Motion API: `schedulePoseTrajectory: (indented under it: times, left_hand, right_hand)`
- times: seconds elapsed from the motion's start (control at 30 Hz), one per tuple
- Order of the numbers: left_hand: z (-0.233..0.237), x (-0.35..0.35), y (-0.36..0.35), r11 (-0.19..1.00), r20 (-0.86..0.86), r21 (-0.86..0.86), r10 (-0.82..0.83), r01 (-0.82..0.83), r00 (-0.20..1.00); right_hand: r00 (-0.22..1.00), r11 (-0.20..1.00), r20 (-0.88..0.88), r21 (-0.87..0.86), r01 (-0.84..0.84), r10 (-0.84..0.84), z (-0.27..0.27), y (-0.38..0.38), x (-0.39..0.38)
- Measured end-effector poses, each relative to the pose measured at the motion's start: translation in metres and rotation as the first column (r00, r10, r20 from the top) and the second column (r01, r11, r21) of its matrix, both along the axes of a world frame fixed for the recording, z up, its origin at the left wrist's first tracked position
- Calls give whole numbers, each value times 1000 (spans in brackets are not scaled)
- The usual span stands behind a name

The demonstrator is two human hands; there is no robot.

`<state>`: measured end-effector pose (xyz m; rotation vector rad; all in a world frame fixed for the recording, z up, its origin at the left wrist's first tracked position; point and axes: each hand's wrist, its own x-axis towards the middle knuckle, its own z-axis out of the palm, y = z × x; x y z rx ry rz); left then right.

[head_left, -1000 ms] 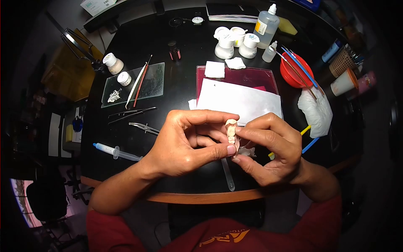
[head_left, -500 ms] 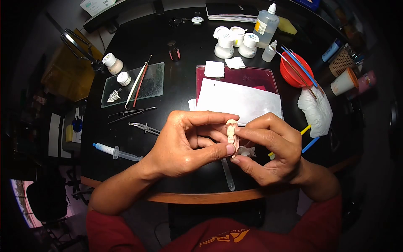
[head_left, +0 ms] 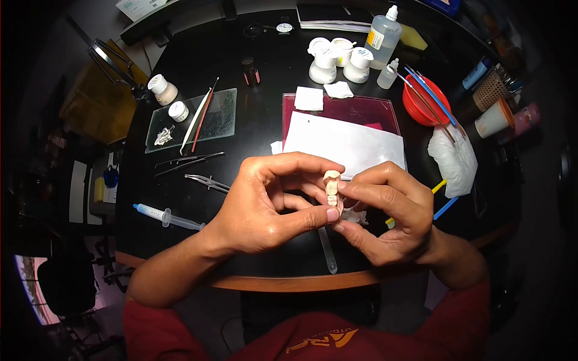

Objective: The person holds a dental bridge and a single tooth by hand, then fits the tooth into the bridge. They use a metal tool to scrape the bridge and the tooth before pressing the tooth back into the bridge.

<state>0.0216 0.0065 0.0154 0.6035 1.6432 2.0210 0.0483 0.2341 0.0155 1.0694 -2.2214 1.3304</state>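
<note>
Between my two hands is a small cream dental model (head_left: 332, 185) with tooth shapes and a pinkish side, held upright over the front of the desk. My left hand (head_left: 271, 207) is closed on it, thumb at its lower end and index finger at its top. My right hand (head_left: 391, 210) pinches it from the other side, with the index finger on its edge and the thumb near its bottom. Behind my fingers, a crumpled whitish piece (head_left: 356, 216) is partly hidden. Below lies a clear spatula-like stick (head_left: 327, 251), its upper end covered.
A white sheet (head_left: 343, 141) lies on a dark red slab beyond my hands. To the left are a glass plate (head_left: 220, 111) with tools, tweezers (head_left: 208, 182) and a syringe (head_left: 165, 216). White jars (head_left: 323, 67) and a bottle (head_left: 384, 39) stand behind; a red bowl (head_left: 415, 105) sits right.
The dental model has tilted slightly in my fingers, and less of its pinkish lower end shows. Both hands keep nearly the same grip and place.
</note>
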Motion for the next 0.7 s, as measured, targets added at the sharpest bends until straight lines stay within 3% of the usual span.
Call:
schedulePoseTrajectory:
  times: [0.7]
  left_hand:
    - [-1,-1,1,1000,-16,-18,11,-11,1000]
  right_hand:
    - [1000,1000,-3,9,-14,14,-1,0,-1]
